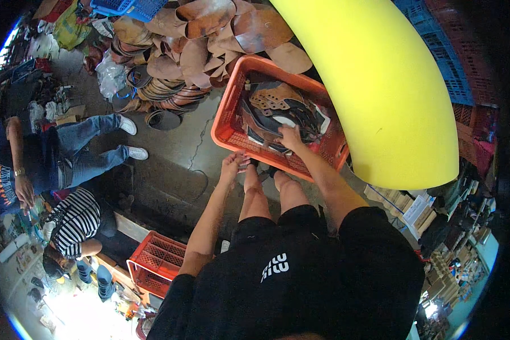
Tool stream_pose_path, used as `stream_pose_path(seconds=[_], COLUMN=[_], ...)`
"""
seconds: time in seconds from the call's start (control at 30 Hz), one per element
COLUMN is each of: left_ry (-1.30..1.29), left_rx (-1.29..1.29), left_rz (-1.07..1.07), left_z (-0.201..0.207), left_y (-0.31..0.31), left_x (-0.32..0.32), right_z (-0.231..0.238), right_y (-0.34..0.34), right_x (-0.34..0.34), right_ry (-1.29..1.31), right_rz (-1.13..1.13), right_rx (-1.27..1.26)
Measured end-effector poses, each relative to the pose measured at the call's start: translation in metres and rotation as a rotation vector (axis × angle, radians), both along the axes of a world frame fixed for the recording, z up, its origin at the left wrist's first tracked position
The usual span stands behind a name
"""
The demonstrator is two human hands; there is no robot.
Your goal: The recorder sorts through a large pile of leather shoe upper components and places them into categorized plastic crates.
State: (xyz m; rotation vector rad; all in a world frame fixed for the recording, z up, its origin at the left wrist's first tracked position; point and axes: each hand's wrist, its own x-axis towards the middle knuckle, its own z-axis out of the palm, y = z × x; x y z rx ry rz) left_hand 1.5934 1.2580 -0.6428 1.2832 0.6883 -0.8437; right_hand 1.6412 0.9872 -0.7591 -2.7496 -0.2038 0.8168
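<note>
An orange plastic crate (225,107) stands in front of my legs. Inside it lie dark cut leather pieces (260,116), a brown leather piece with punched holes (269,97) and a white rounded item (286,121). My right hand (290,138) reaches over the near rim into the crate; its fingers are bent and closed on the edge of a dark leather piece, partly hidden beneath them. My left hand (236,164) is at the crate's near left corner, fingers loosely curled and apart, with nothing visible in it.
Brown leather sheets (209,34) are heaped beyond the crate. A large yellow curved object (379,90) blocks the right side. Two people are at the left, one in jeans (90,136), one in a striped shirt (76,221). A red crate (158,258) sits behind my left arm.
</note>
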Motion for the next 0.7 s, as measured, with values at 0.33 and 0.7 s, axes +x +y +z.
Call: stream_pose_path(seconds=[0.33,0.7], left_ry=[-0.094,-0.184], left_rx=[0.083,-0.353], left_rz=[0.098,0.405], left_z=[0.062,0.167], left_y=[-0.044,-0.117], left_x=[0.042,0.082], right_z=[0.181,0.273], right_y=[-0.011,-0.022], right_x=[0.001,0.02], right_ry=[-0.237,-0.101], right_rz=[-0.333,-0.857], right_rx=[0.625,1.276])
